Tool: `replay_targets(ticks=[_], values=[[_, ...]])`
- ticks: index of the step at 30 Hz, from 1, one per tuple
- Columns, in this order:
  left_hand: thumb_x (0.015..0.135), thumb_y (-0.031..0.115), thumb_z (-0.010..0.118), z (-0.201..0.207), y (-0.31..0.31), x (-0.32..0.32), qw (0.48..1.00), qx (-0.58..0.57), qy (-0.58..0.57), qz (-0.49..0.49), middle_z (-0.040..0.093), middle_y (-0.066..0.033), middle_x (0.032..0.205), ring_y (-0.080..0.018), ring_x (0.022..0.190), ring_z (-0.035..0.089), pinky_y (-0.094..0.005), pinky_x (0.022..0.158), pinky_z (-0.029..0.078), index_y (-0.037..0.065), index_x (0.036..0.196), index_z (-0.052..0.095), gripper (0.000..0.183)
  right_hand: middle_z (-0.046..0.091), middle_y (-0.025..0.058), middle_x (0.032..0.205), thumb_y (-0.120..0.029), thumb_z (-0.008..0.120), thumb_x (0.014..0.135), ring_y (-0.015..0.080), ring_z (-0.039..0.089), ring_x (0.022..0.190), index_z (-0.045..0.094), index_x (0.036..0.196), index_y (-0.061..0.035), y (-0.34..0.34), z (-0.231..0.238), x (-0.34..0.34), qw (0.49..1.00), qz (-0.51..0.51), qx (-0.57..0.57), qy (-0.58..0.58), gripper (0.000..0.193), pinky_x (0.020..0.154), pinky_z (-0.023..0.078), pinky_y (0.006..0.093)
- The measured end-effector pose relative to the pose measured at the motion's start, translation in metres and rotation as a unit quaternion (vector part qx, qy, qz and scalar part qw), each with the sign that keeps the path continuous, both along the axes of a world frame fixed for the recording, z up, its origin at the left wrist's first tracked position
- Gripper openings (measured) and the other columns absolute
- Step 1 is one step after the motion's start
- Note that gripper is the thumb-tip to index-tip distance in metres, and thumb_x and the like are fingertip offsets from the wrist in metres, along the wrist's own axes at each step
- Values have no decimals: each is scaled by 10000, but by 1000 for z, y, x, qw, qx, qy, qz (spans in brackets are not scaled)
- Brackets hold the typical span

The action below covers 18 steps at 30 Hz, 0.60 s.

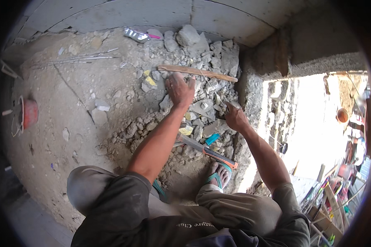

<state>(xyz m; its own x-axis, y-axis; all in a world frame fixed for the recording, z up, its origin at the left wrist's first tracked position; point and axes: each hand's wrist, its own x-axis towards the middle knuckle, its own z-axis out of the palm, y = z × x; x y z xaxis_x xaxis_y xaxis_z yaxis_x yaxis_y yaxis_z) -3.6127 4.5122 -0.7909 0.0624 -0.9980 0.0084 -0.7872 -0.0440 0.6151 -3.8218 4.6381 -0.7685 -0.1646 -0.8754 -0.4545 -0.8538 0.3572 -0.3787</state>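
Note:
A narrow wooden strip point(198, 73) lies across broken concrete rubble point(204, 107) in front of me. My left hand point(180, 89) is at the near edge of the strip, its fingers apart and pointing down; I cannot tell whether they touch the wood. A thin pale string point(211, 87) runs slantwise from the strip toward my right hand point(236, 118). That hand is closed, with thumb and forefinger pinched at the string's near end. Below both hands a hammer-like tool point(208, 151) with a black-and-orange grip rests on the rubble, its head partly hidden by my left forearm.
A turquoise piece point(212, 139) lies near the tool, beside my sandalled foot point(219, 175). Thin metal rods point(84, 59) and a red bucket point(29, 113) are at left. A block wall point(160, 15) rises behind; a rough concrete edge point(253, 92) stands at right, with clutter beyond.

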Motion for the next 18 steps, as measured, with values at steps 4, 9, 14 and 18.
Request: replay_targets(ticks=[4,9,14,18], values=[[804,558,670,9,-20,-12,976,124,95,151,521,-305,1201,-403,1095,560,-430,936,451,-135,1210,368,859,620,244,1131,-223,511,865,428,597,1042,444,1372,-175,19,19,-8,998,-50,22,-20,514,920,469,483],[798,499,718,-1,-43,-8,926,198,180,264,489,-307,1242,-377,1081,562,-435,909,469,-147,1218,335,861,657,244,913,-230,529,897,417,631,902,510,1277,-111,42,19,-19,992,-57,-79,-77,399,773,496,502],[823,373,717,1,-45,-1,889,205,329,245,550,-285,1202,-382,1086,589,-414,906,487,-113,1223,437,689,651,214,838,-220,490,933,389,635,793,584,1029,-30,24,36,-32,976,-74,-172,-112,233,681,487,434],[855,274,674,-18,-37,2,906,89,351,218,579,-257,1140,-347,1063,602,-403,880,500,-108,1193,461,553,644,194,800,-273,484,959,333,646,787,592,937,-11,-11,41,-63,944,-157,-245,-158,285,679,482,402]])
